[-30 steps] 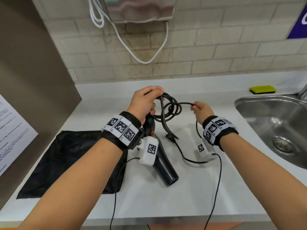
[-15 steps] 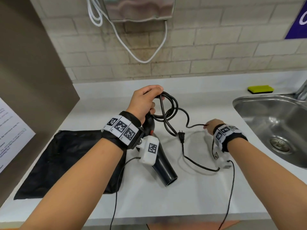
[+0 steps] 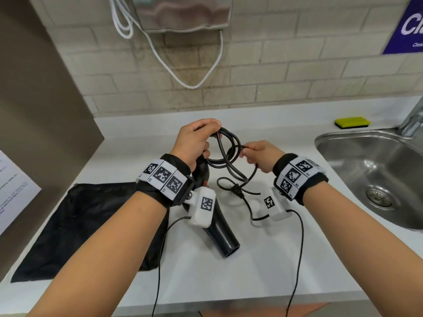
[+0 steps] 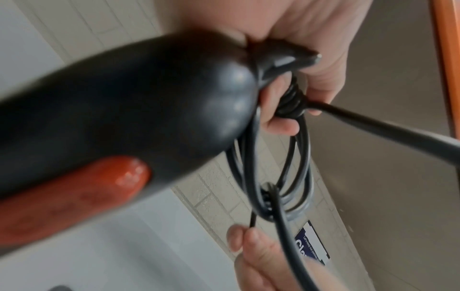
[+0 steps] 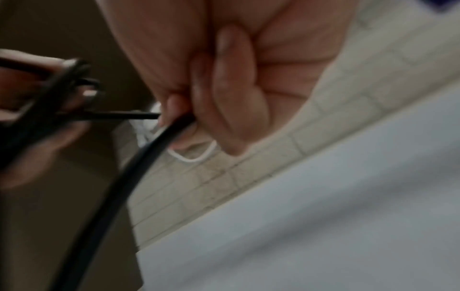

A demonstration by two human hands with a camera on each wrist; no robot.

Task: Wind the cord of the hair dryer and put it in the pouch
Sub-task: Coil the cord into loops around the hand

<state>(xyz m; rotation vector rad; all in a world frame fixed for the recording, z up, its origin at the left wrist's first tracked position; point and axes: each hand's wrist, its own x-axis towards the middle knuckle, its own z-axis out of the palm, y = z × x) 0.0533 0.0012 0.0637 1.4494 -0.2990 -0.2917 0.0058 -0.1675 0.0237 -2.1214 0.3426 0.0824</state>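
A black hair dryer [image 3: 220,234] with a red switch [image 4: 74,195] hangs nozzle-down over the white counter [image 3: 206,277]. My left hand [image 3: 196,139] grips its handle end together with several loops of the black cord [image 3: 229,152]. My right hand [image 3: 256,154] pinches the cord just right of the loops; the left wrist view shows the right hand's fingertips [image 4: 239,238] on the cord [image 4: 286,226], the right wrist view shows the cord [image 5: 124,177] leaving its fingers [image 5: 234,102]. The plug [image 3: 238,191] dangles below. The black pouch [image 3: 80,225] lies flat at the left.
A steel sink [image 3: 375,177] is set into the counter at the right, with a yellow-green sponge [image 3: 352,122] behind it. A brown panel [image 3: 41,110] with a paper notice stands at the left. A white cable [image 3: 183,72] hangs on the tiled wall. Thin sensor wires [image 3: 297,259] trail off the front edge.
My right hand dropped low to the right along the cord, then came back up to the loops with another length. The plug end has drawn closer. The left hand stayed put.
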